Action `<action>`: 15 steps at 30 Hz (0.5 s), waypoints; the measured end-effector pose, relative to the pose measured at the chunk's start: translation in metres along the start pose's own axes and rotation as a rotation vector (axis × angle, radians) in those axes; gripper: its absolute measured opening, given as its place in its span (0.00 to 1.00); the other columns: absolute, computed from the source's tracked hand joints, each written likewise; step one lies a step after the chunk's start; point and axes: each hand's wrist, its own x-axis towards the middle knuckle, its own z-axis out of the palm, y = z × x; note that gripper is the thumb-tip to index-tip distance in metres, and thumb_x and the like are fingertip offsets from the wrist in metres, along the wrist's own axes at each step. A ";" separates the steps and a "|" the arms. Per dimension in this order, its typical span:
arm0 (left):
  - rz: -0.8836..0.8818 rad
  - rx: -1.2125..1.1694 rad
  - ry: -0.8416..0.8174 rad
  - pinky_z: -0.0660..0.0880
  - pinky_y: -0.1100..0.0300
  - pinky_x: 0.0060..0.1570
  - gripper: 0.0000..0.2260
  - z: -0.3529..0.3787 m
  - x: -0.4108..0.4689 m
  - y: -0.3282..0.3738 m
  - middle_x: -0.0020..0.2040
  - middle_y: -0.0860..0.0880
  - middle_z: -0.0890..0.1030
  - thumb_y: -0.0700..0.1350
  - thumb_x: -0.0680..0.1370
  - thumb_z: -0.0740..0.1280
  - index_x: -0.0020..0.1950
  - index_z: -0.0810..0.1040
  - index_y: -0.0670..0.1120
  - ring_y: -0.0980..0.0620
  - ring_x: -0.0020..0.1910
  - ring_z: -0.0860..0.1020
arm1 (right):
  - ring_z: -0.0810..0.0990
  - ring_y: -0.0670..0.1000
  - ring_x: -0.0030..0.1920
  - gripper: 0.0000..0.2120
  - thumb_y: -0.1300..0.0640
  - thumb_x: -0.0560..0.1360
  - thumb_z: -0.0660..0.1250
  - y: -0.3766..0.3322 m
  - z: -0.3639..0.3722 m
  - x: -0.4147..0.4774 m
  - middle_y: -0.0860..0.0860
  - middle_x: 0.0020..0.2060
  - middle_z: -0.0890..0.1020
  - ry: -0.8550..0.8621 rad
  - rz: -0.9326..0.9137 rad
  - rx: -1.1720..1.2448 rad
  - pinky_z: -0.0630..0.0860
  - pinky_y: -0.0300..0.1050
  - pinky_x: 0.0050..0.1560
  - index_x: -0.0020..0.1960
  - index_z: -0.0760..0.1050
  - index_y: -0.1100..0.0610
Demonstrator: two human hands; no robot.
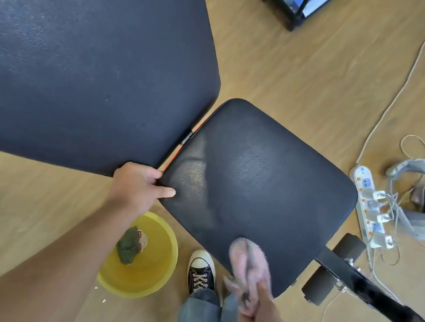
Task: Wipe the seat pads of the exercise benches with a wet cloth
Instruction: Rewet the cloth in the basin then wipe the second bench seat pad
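Note:
The black seat pad (261, 187) of an exercise bench lies in the middle of the view, with a damp sheen on its left half. The bench's large black back pad (86, 53) fills the upper left. My left hand (139, 187) grips the near left corner of the seat pad, thumb on top. My right hand (266, 310) holds a pink cloth (247, 265), blurred with motion, against the pad's near edge.
A yellow basin (155, 281) with water and a green scouring pad (128, 248) stands on the wooden floor beside my shoe (201, 270). Black foam rollers and the frame bar (347, 271) stick out right. A power strip (368, 205) and cables lie further right.

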 end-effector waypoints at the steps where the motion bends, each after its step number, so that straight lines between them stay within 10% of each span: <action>1: 0.013 0.007 -0.001 0.72 0.61 0.50 0.28 0.000 0.000 0.000 0.56 0.43 0.85 0.44 0.65 0.82 0.63 0.82 0.40 0.51 0.46 0.80 | 0.77 0.35 0.22 0.19 0.46 0.75 0.76 -0.016 -0.008 -0.001 0.58 0.37 0.75 0.037 -0.046 0.015 0.72 0.35 0.31 0.41 0.73 0.58; 3: 0.036 0.029 0.013 0.71 0.60 0.49 0.27 0.001 0.001 -0.001 0.55 0.42 0.85 0.44 0.65 0.83 0.62 0.83 0.40 0.51 0.46 0.79 | 0.79 0.35 0.26 0.20 0.41 0.85 0.56 -0.045 -0.020 0.018 0.53 0.34 0.77 0.166 -0.184 -0.022 0.72 0.33 0.28 0.39 0.75 0.47; 10: 0.022 0.006 0.029 0.80 0.47 0.57 0.28 0.002 0.001 0.000 0.54 0.40 0.85 0.43 0.63 0.84 0.61 0.83 0.39 0.44 0.49 0.84 | 0.76 0.58 0.37 0.14 0.53 0.80 0.69 -0.164 0.057 0.009 0.53 0.29 0.76 0.330 -0.980 -0.509 0.67 0.44 0.35 0.38 0.79 0.58; 13: 0.015 -0.016 0.028 0.80 0.46 0.57 0.29 0.003 0.003 -0.003 0.55 0.40 0.85 0.43 0.62 0.84 0.61 0.83 0.39 0.45 0.50 0.84 | 0.79 0.58 0.66 0.15 0.62 0.80 0.68 -0.137 0.067 0.008 0.57 0.59 0.83 0.335 -1.261 -0.703 0.74 0.43 0.62 0.67 0.81 0.59; 15: 0.005 -0.030 0.016 0.80 0.46 0.57 0.30 0.004 0.003 -0.005 0.55 0.40 0.85 0.43 0.62 0.84 0.61 0.82 0.39 0.45 0.51 0.84 | 0.66 0.49 0.78 0.22 0.67 0.83 0.61 -0.090 0.054 0.006 0.52 0.76 0.71 -0.011 -1.541 -0.954 0.62 0.42 0.77 0.77 0.70 0.59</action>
